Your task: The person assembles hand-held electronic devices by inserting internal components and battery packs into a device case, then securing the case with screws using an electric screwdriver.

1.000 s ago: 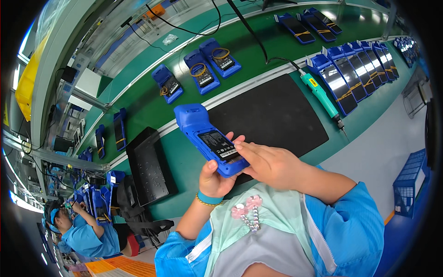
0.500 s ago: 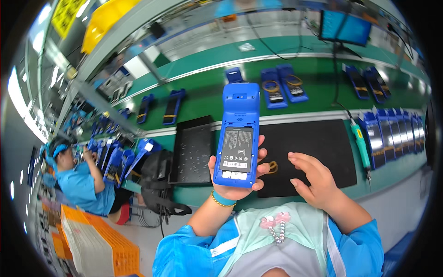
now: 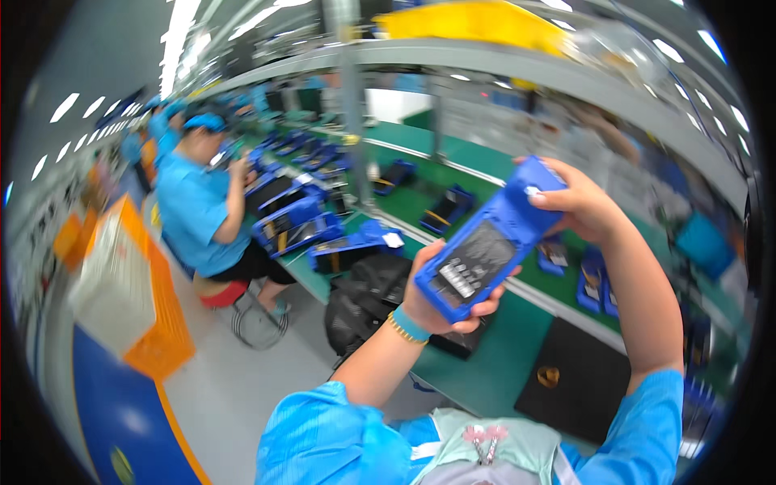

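Observation:
A blue handheld terminal [image 3: 477, 249] is held up slantwise, back side toward me, with a dark labelled battery in its recess. My left hand [image 3: 423, 297] wraps round its lower end, fingers curled over the far edge. At the upper end my right hand [image 3: 584, 202] grips the blue casing, thumb on its back face. Below, a black mat [image 3: 584, 364] lies on the green bench, and a yellowish rubber band [image 3: 548, 377] rests on it. Behind my forearm, a black tray shows only in part.
A black backpack [image 3: 368, 301] stands at the bench edge left of my hands. Farther left a co-worker [image 3: 194, 190] sits beside several blue terminals [image 3: 299, 226]. An orange crate stack [image 3: 153, 323] stands on the floor. A metal shelf with a yellow bin [image 3: 473, 24] runs overhead.
The view has swung left. My right hand has come up from over the mat and taken hold of the terminal's upper end. The terminal has tilted from upright to slanting rightward.

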`<state>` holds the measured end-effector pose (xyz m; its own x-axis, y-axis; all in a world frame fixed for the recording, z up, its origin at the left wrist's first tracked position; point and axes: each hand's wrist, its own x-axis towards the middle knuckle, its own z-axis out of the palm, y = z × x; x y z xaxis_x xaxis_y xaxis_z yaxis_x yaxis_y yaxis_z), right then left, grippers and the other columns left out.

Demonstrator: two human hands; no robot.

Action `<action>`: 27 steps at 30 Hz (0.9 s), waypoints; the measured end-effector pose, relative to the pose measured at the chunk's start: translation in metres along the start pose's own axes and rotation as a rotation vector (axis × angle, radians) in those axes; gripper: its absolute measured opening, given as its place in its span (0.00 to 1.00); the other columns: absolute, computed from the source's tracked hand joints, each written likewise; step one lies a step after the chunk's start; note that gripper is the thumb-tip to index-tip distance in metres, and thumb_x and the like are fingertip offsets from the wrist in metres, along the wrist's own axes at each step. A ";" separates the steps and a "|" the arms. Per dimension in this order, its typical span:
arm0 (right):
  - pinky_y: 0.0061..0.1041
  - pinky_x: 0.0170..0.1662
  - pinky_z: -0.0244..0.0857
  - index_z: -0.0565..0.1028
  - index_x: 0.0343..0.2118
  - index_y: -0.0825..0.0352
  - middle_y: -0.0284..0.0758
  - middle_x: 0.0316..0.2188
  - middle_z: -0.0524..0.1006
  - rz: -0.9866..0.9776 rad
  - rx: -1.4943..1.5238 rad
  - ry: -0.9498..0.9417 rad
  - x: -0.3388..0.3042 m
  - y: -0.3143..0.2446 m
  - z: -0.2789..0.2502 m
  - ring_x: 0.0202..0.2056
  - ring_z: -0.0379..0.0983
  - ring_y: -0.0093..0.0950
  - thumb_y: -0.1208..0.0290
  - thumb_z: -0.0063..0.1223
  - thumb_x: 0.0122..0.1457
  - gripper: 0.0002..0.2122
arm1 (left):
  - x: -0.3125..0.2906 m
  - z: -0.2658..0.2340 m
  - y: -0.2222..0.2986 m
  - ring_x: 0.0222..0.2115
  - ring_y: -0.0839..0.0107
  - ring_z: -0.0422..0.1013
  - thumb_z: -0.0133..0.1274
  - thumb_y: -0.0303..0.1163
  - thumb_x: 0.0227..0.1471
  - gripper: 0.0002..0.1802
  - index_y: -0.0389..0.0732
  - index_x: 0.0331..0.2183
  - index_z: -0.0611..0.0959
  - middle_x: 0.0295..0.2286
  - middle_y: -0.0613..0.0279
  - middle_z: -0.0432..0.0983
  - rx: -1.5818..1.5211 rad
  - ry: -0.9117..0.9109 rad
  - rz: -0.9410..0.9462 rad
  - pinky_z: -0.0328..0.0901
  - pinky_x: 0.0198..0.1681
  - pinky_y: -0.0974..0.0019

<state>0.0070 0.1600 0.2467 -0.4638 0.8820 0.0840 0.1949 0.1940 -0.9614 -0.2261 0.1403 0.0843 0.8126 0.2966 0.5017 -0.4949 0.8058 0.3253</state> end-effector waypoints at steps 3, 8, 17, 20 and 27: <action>0.42 0.42 0.77 0.69 0.55 0.64 0.36 0.45 0.77 -0.051 0.021 -0.006 0.041 -0.031 0.008 0.44 0.78 0.31 0.59 0.67 0.50 0.30 | 0.000 0.013 0.073 0.36 0.49 0.75 0.42 0.70 0.56 0.53 0.38 0.66 0.56 0.50 0.29 0.67 0.145 -0.048 0.006 0.75 0.25 0.56; 0.40 0.43 0.77 0.72 0.50 0.63 0.36 0.42 0.78 -0.045 0.145 0.065 0.139 -0.046 0.063 0.41 0.78 0.31 0.60 0.64 0.55 0.22 | -0.058 0.045 0.205 0.31 0.50 0.80 0.30 0.72 0.59 0.45 0.45 0.60 0.70 0.41 0.34 0.77 0.471 0.163 0.148 0.77 0.28 0.55; 0.49 0.41 0.77 0.75 0.46 0.64 0.38 0.42 0.77 0.081 0.472 0.281 0.277 0.023 0.164 0.42 0.77 0.37 0.59 0.64 0.57 0.19 | -0.218 -0.001 0.262 0.33 0.76 0.69 0.51 0.41 0.59 0.15 0.48 0.46 0.80 0.38 0.69 0.73 0.577 1.278 1.598 0.66 0.34 0.70; 0.47 0.40 0.78 0.75 0.45 0.66 0.40 0.42 0.76 0.107 0.459 0.322 0.304 0.033 0.197 0.41 0.77 0.37 0.59 0.64 0.57 0.18 | -0.230 -0.019 0.253 0.34 0.79 0.68 0.51 0.36 0.59 0.13 0.50 0.45 0.81 0.37 0.72 0.73 0.676 1.348 1.552 0.65 0.33 0.72; 0.47 0.39 0.77 0.71 0.45 0.71 0.45 0.43 0.75 0.058 0.419 0.341 0.352 0.047 0.249 0.40 0.77 0.39 0.62 0.63 0.58 0.20 | -0.231 -0.033 0.266 0.44 0.56 0.67 0.55 0.28 0.52 0.20 0.47 0.49 0.80 0.42 0.53 0.69 1.944 1.895 1.563 0.64 0.51 0.56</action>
<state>-0.3628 0.3726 0.1661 -0.1419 0.9890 0.0410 -0.1820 0.0146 -0.9832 -0.5357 0.3028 0.0285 -0.7497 0.2256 0.6221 0.5514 -0.3068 0.7758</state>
